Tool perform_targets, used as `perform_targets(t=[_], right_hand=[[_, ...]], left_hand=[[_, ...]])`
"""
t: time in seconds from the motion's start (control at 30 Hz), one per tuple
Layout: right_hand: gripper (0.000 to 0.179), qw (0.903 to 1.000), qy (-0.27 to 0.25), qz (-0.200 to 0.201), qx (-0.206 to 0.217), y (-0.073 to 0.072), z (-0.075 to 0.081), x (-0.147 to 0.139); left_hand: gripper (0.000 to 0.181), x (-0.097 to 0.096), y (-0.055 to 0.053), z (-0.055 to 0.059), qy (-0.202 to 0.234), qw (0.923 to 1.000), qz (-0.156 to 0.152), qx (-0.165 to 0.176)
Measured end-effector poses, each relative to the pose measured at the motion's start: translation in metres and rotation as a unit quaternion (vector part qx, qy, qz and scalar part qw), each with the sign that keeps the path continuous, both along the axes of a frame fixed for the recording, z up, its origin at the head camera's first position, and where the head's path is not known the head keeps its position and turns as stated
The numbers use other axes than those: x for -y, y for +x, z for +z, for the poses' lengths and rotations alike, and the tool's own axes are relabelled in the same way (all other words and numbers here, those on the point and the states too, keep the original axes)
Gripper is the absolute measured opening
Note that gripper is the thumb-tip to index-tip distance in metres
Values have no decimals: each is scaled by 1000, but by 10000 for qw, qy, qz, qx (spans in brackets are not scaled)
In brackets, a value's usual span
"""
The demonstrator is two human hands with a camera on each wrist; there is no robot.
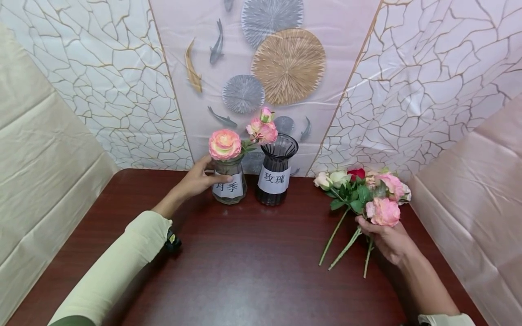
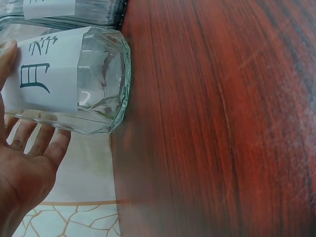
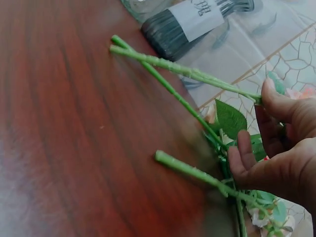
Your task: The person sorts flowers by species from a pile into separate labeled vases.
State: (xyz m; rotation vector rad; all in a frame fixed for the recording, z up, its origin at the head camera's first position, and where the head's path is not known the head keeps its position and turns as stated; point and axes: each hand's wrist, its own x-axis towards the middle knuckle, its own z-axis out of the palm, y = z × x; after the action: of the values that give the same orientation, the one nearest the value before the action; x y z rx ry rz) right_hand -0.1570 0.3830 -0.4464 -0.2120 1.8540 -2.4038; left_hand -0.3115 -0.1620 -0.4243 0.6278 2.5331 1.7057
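My left hand [image 1: 202,177] holds a clear glass vase [image 2: 101,79] with a white paper label, thumb across the front and fingers behind. Out of this vase rise a large pink-yellow flower [image 1: 225,145] and a smaller pink bloom with a bud [image 1: 263,129]. On the right, my right hand [image 1: 387,237] pinches a green stem [image 3: 197,75] between thumb and fingers, just below a pink flower [image 1: 383,211]. Beneath and behind that hand lies a bunch of flowers [image 1: 339,179] in white, red and pink, their stems pointing toward me.
Just right of the clear vase stands a dark glass vase [image 1: 273,190], also labelled, with no stems seen in its mouth. The dark red-brown table [image 1: 244,262] meets a patterned backdrop [image 1: 122,81] behind, and pale cloth walls [image 1: 477,190] flank both sides.
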Motion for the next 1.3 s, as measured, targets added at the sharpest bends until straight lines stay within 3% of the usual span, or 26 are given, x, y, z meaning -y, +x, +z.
perform_targets(t=[0.27, 0.63, 1.0, 1.3], right_hand=[[34, 9943, -933, 512, 81, -9, 7, -1], [34, 9857, -1571, 365, 486, -18, 17, 6], [23, 9788, -1997, -226, 399, -31, 24, 30], [20, 9740, -2125, -785, 85, -39, 23, 48]], left_hand=[[74, 0, 1, 1, 30, 10000, -25, -46], [74, 0, 3, 2, -3, 10000, 20, 12], [73, -2, 3, 2, 8, 10000, -3, -60], [74, -1, 2, 1, -16, 10000, 29, 7]])
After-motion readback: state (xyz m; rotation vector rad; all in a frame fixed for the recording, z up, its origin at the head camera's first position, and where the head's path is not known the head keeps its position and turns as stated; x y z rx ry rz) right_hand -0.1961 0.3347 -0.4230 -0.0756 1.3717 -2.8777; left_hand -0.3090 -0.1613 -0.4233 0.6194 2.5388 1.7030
